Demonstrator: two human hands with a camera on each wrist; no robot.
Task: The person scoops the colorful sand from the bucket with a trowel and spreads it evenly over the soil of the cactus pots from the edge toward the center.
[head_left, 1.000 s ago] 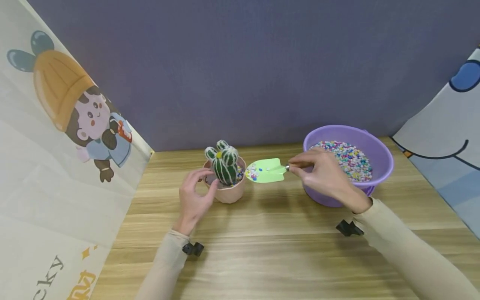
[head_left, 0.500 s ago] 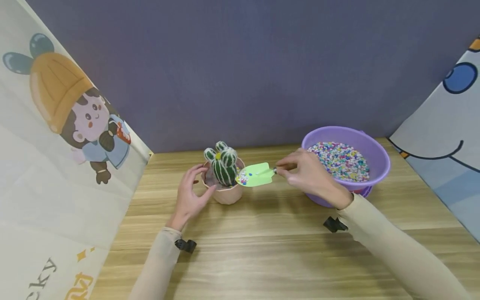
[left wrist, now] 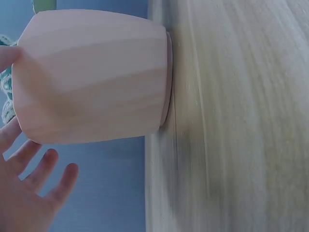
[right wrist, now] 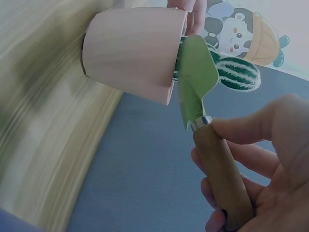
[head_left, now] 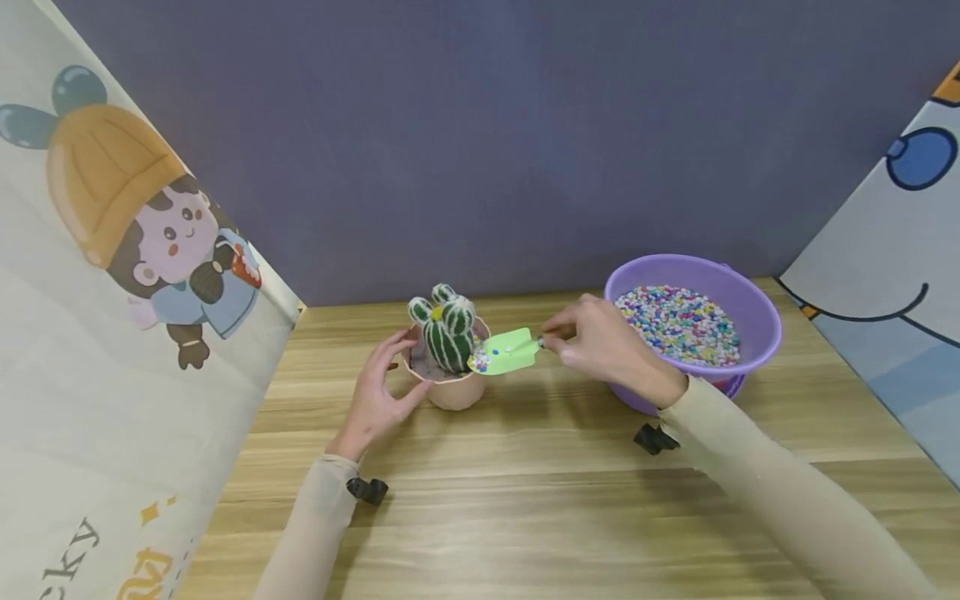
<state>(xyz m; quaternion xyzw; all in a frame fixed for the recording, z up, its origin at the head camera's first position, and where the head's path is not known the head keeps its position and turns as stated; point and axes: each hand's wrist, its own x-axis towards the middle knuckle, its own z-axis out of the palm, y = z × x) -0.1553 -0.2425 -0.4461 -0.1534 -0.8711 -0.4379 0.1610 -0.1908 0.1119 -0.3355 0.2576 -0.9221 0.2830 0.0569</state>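
In the head view, a pale pink flowerpot point(head_left: 456, 393) holds a knitted green-and-white cactus point(head_left: 447, 340). My left hand point(head_left: 375, 402) holds the pot from its left side, thumb at the front of the rim and fingers round the far side; the left wrist view shows some fingers point(left wrist: 62, 186) spread off the wall. My right hand point(head_left: 603, 346) grips a small green trowel point(head_left: 512, 351) by its wooden handle point(right wrist: 219, 169). The blade lies over the pot's right rim, its tip beside the cactus, with small multicoloured beads point(head_left: 480, 358) near the tip.
A purple bucket point(head_left: 757, 321) partly filled with multicoloured beads point(head_left: 678, 325) stands on the wooden table point(head_left: 510, 500) to the right, close behind my right hand. A dark blue-grey wall point(head_left: 480, 150) rises behind, with printed panels at both sides.
The right hand has brought the trowel leftward, so its tip has gone from the pot's right edge to over the rim beside the cactus. The left hand stays at the pot.
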